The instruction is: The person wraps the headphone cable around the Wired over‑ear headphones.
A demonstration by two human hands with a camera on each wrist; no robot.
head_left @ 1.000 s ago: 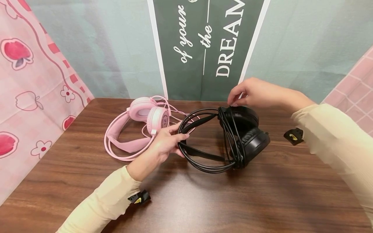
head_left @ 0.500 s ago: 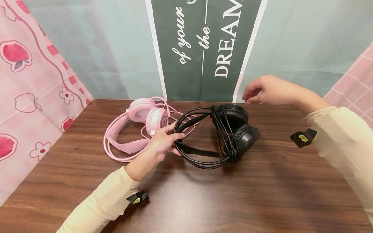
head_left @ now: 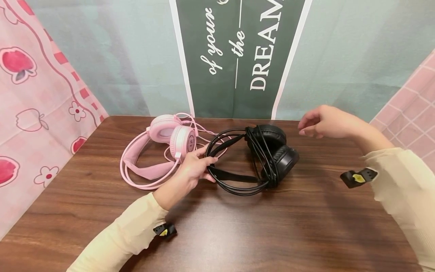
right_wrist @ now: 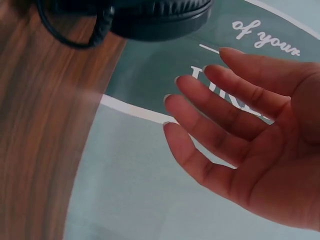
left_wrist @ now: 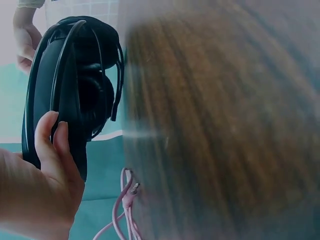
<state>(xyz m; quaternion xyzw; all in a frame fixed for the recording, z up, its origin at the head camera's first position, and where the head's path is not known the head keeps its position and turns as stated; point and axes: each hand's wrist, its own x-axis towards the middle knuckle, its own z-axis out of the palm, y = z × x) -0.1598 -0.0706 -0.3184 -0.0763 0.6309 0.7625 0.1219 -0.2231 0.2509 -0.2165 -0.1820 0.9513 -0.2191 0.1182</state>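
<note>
Black headphones (head_left: 234, 176) sit right of centre in the head view, headband (head_left: 244, 194) toward the left, earcups (head_left: 286, 160) toward the right. The left hand (head_left: 193, 166) grasps the headband's top between thumb and fingers, probably to steady the set from the end away from the cups. Loops of cable (head_left: 272, 176) wrap the earcups, presumably keeping slack bundled. The right hand (head_left: 329, 121) hangs released beside them, fingers loosely bent. Pink headphones (head_left: 183, 140) lie left of centre on the table (head_left: 238, 230); whether the black cups touch wood is unclear.
</note>
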